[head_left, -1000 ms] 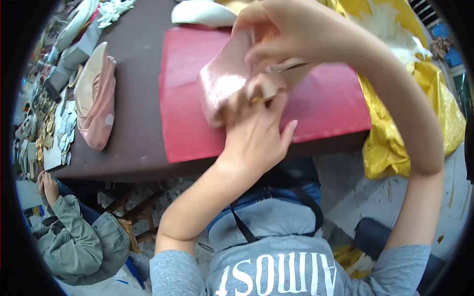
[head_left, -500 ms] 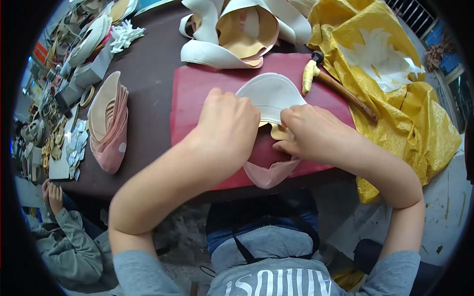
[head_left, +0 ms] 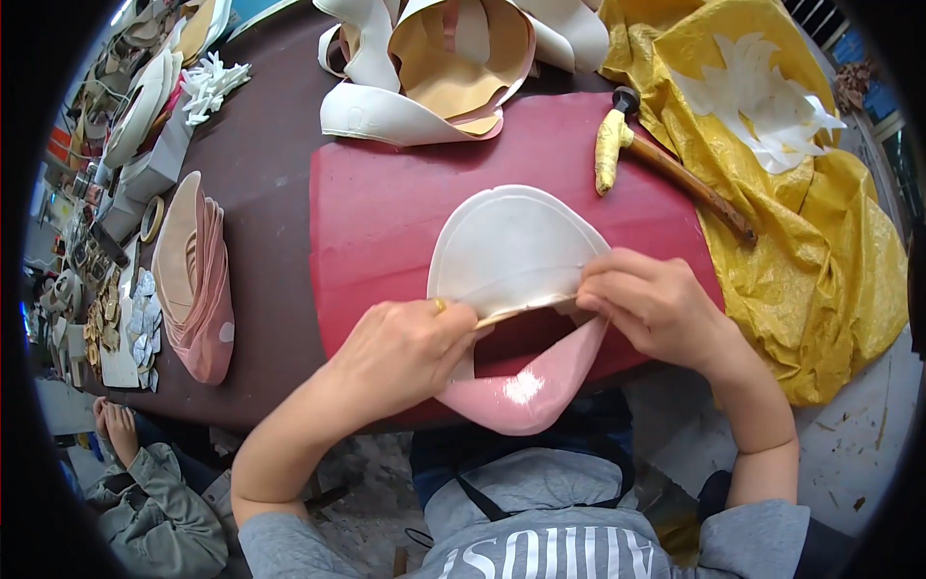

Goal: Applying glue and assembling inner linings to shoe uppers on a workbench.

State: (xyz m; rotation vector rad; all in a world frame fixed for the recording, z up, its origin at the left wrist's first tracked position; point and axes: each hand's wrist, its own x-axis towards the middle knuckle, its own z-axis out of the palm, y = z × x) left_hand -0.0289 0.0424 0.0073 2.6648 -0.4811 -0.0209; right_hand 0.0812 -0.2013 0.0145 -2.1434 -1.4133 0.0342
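Observation:
A shoe upper (head_left: 511, 241) lies across the red mat (head_left: 386, 207), its white rounded toe part pointing away from me. A glossy pink back part (head_left: 535, 391) curves toward me past the table's near edge. My left hand (head_left: 405, 347), with a ring on a finger, pinches the upper's left side where white meets pink. At the right side, my right hand (head_left: 656, 304) grips the same edge between thumb and fingers. Between the hands the upper's opening shows a tan inner edge. My fingertips partly hide both side joins.
A hammer (head_left: 690, 188) with yellow wrapping lies at the mat's right, beside a yellow sheet (head_left: 772, 289). White-and-tan uppers (head_left: 376, 111) are heaped at the back. Nested pink uppers (head_left: 207, 309) stand left. Another person's hands (head_left: 118, 429) rest at the lower left.
The upper has come nearer to me, and its pink part is tilted up, showing its glossy outside. Both hands have moved toward me and farther apart, to the upper's two sides.

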